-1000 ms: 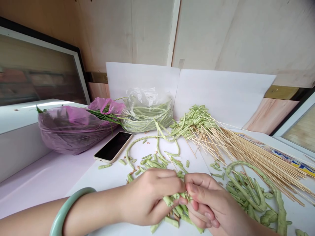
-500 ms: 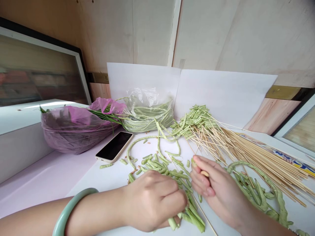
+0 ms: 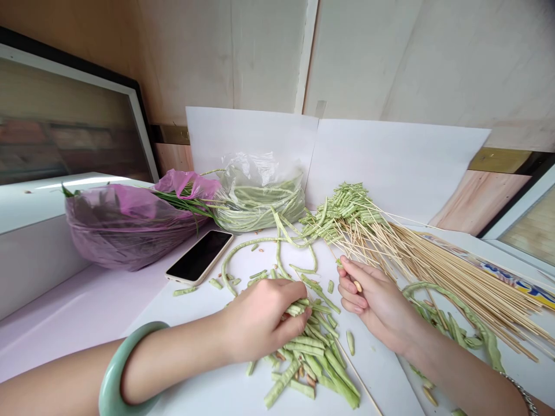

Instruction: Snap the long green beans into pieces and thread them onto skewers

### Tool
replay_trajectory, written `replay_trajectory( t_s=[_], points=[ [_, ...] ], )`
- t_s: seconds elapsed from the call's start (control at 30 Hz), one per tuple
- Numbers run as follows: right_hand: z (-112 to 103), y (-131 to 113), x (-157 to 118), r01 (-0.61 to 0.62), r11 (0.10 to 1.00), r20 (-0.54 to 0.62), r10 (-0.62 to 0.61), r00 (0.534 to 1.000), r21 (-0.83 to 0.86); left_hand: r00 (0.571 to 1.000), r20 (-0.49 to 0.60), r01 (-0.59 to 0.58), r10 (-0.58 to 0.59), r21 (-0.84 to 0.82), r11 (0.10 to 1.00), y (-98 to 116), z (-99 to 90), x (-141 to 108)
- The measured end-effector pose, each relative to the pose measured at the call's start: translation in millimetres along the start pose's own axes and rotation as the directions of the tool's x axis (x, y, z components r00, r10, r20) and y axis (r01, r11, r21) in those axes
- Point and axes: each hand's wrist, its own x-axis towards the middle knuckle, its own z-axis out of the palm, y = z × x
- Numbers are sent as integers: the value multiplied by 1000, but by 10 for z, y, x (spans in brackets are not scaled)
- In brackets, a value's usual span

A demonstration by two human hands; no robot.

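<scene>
My left hand [image 3: 264,320], with a pale green bangle on the wrist, is closed around a bunch of cut green bean pieces [image 3: 297,307] above a loose pile. To its right, the fingers of my right hand [image 3: 368,294] are pinched together. A small green bean piece [image 3: 339,263] shows at those fingertips, and a light brown bean seed [image 3: 358,286] sticks out between the fingers. A thin stick reaches up near the fingertips; whether it is held I cannot tell. Under and before my left hand lie more cut bean pieces [image 3: 312,346] with loose seeds among them.
Bamboo skewers [image 3: 459,271], several carrying bean pieces [image 3: 347,205], lie at the right. Whole bean pods [image 3: 472,312] curl beside my right forearm. Behind stand a clear bag of long beans [image 3: 260,202] and a purple bag [image 3: 125,231]. A phone [image 3: 199,257] lies left.
My left hand has risen away from the near pile and opened to view the bean pieces in its grip. My right hand has moved slightly up, still pinched.
</scene>
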Motion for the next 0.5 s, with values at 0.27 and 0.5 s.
replay_trajectory(
  t_s=[0.27,0.5],
  points=[
    [-42,1,45,7,997,9,-6,1000,-78,991,75,90,-108,210,973,10,-24,18],
    [-114,10,127,87,971,34,-82,996,-224,981,115,95,-156,414,905,8,-35,23]
  ],
)
